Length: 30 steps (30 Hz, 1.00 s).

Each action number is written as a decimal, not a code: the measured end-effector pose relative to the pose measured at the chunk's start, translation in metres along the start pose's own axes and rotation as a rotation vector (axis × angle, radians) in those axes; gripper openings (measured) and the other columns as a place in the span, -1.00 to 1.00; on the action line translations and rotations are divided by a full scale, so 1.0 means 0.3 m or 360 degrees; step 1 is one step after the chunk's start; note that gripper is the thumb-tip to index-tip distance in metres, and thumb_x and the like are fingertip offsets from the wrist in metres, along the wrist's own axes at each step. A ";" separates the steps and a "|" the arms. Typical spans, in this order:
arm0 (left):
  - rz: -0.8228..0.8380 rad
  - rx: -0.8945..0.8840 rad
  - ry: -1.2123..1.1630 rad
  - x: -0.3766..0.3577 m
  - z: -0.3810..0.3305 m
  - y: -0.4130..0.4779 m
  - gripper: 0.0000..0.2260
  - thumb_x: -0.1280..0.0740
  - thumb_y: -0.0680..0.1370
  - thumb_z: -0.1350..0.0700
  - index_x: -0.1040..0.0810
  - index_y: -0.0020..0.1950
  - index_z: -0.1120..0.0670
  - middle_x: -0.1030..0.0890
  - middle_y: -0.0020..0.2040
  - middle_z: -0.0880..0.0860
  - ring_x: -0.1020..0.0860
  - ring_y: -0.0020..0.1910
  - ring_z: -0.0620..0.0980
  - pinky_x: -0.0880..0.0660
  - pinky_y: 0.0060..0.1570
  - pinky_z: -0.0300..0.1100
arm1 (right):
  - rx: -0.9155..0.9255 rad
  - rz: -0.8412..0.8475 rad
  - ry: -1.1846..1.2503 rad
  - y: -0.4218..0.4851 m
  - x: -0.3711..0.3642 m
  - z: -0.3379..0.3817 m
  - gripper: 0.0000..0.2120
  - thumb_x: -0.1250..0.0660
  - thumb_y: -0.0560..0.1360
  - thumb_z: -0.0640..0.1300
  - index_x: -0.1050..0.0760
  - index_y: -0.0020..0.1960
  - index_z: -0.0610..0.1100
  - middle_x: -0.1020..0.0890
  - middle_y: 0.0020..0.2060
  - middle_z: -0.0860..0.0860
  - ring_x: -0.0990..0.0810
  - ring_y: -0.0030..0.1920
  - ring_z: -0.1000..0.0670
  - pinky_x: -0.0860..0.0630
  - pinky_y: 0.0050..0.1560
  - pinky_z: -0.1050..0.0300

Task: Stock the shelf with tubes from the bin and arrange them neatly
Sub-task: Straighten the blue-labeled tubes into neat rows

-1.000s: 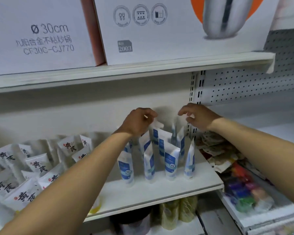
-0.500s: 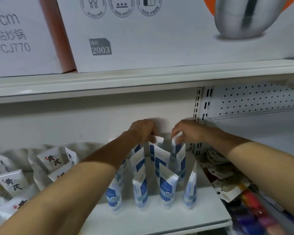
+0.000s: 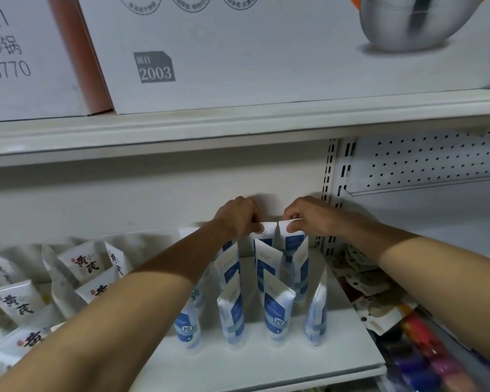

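Several white-and-blue tubes (image 3: 276, 309) stand cap-down in rows on the white shelf (image 3: 266, 363). Both my hands are at the back row, close to the rear wall. My left hand (image 3: 238, 216) pinches the flat top edge of one back tube (image 3: 265, 232). My right hand (image 3: 309, 215) pinches the top edge of the neighbouring back tube (image 3: 293, 241). The two tubes stand upright side by side, nearly touching. My forearms hide part of the left column of tubes.
White tubes with black characters (image 3: 82, 264) lie piled at the left of the shelf. Large cookware boxes (image 3: 238, 52) sit on the shelf above. Packets and coloured items (image 3: 379, 301) fill the bay to the right, beside the slotted upright (image 3: 330, 193).
The view has come closer to the shelf. Both hands have lowered onto the back-row tubes and drawn together, each now pinching a tube top.
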<state>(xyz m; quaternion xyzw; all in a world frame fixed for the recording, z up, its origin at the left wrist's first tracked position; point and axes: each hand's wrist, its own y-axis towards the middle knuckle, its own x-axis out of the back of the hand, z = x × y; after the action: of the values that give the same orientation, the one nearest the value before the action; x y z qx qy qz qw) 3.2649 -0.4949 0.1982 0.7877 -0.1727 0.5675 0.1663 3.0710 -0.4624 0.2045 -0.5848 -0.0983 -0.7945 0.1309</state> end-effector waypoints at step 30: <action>0.0139 -0.0577 0.0286 0.075 -0.064 -0.165 -0.74 -0.49 0.40 -0.02 -0.67 0.08 -0.10 -0.64 0.01 -0.17 -0.48 0.00 -0.17 -0.41 -0.01 -0.23 | 0.0132 0.0474 0.0095 -0.155 0.041 0.073 -0.65 -0.43 0.42 -0.26 -0.62 0.16 0.01 -0.62 0.01 0.20 -0.51 -0.11 0.39 -0.43 -0.06 0.43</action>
<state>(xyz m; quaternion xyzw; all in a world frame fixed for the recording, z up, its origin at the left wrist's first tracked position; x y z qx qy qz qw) 3.2783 -0.4440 0.2222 0.6828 -0.2903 0.6019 0.2953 3.0723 -0.4126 0.2226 -0.5631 -0.0393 -0.7785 0.2743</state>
